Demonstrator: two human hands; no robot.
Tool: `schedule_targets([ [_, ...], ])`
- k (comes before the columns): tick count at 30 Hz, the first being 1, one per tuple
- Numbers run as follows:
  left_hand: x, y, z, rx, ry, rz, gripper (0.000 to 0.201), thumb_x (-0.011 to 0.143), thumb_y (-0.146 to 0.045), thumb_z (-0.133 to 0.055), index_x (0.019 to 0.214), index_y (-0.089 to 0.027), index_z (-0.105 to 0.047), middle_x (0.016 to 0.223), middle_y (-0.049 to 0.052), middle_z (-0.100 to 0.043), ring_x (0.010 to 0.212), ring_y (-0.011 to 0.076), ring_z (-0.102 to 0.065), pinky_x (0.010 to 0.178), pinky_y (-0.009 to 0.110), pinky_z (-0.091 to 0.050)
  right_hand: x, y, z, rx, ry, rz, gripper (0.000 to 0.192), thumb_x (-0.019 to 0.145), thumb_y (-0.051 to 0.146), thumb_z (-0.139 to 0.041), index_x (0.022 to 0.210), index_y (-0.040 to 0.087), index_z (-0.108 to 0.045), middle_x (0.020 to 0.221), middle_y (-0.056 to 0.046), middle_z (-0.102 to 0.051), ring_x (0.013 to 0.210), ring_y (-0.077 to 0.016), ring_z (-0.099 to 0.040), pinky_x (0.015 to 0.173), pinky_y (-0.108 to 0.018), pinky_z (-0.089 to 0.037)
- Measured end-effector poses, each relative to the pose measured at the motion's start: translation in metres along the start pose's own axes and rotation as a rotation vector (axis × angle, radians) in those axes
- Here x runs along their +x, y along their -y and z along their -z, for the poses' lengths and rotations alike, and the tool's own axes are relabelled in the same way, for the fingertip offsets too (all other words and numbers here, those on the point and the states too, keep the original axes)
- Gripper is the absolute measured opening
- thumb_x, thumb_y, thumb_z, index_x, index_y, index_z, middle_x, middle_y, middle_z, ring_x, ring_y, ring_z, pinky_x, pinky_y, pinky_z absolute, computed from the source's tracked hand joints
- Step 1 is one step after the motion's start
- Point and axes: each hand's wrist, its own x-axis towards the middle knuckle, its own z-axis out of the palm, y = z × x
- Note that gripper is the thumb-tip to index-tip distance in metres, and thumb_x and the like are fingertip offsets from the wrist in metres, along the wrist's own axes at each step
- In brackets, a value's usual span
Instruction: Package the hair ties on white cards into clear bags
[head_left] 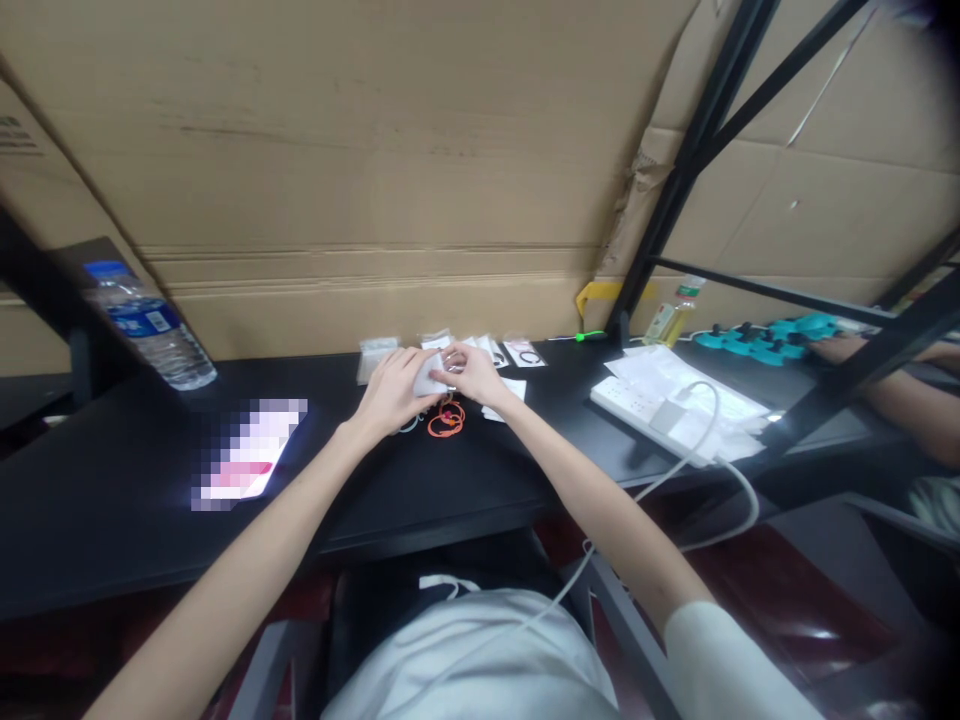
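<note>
Over the middle of the black table, my left hand [391, 392] is closed on a small white card [429, 374]. Its fingers lie behind and along the card's left side. Close against the card's right edge, my right hand [474, 376] pinches with thumb and fingers. Whatever is between those fingertips is too small and blurred to name. Just below the hands lie orange cord loops [445, 420], with a pale loop [409, 425] to their left. White packets [504, 398] lie beside my right wrist, and another packet [525, 352] farther back holds a dark ring.
A phone [251, 450] and a water bottle [154, 325] are at left. Papers [686, 390], a white power strip [637, 415] and a cable [750, 500] are at right. A black frame post [675, 200] stands there, with another person's hand [836, 348] beyond.
</note>
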Motion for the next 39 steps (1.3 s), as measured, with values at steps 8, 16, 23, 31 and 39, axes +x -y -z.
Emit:
schedule_targets([
  [8, 0.0, 0.0, 0.0, 0.002, 0.022, 0.009, 0.062, 0.09, -0.046, -0.072, 0.144, -0.021, -0.055, 0.135, 0.015, -0.066, 0.126, 0.036, -0.061, 0.109, 0.052, -0.045, 0.0, -0.002, -0.002, -0.023, 0.008, 0.015, 0.03, 0.079, 0.034, -0.085, 0.097, 0.021, -0.065, 0.091, -0.004, -0.073, 0.086, -0.0196, -0.071, 0.089, -0.039, -0.059],
  [16, 0.0, 0.004, -0.004, 0.019, 0.051, 0.038, 0.067, 0.089, -0.052, -0.072, 0.143, -0.017, -0.056, 0.136, 0.018, -0.065, 0.127, 0.0371, -0.062, 0.108, 0.051, -0.047, 0.0, 0.002, -0.002, -0.024, -0.056, 0.06, 0.023, 0.086, 0.037, -0.081, 0.098, 0.021, -0.069, 0.103, -0.006, -0.076, 0.092, -0.0192, -0.073, 0.092, -0.037, -0.059],
  [23, 0.001, 0.001, -0.004, -0.007, 0.062, 0.12, 0.069, 0.085, -0.052, -0.075, 0.142, -0.019, -0.056, 0.139, 0.017, -0.067, 0.129, 0.038, -0.062, 0.11, 0.053, -0.046, -0.001, 0.001, 0.0, -0.079, -0.083, 0.131, 0.015, 0.092, 0.036, -0.075, 0.098, 0.022, -0.072, 0.102, -0.005, -0.078, 0.093, -0.0195, -0.074, 0.09, -0.035, -0.058],
  [31, 0.0, 0.005, -0.005, 0.022, 0.067, 0.118, 0.065, 0.086, -0.053, -0.073, 0.138, -0.018, -0.058, 0.136, 0.017, -0.067, 0.127, 0.0375, -0.062, 0.11, 0.052, -0.046, 0.0, 0.011, 0.006, -0.151, -0.163, 0.107, 0.016, 0.093, 0.037, -0.072, 0.094, 0.021, -0.073, 0.093, -0.003, -0.078, 0.087, -0.0183, -0.074, 0.085, -0.03, -0.057],
  [39, -0.001, 0.015, -0.001, 0.126, -0.103, 0.22, 0.062, 0.086, -0.055, -0.075, 0.134, -0.018, -0.06, 0.13, 0.016, -0.066, 0.123, 0.0379, -0.059, 0.103, 0.051, -0.048, 0.002, 0.014, 0.05, -0.39, 0.013, -0.026, 0.028, 0.088, 0.046, -0.077, 0.091, 0.018, -0.078, 0.09, -0.006, -0.079, 0.084, -0.0193, -0.071, 0.079, -0.03, -0.05],
])
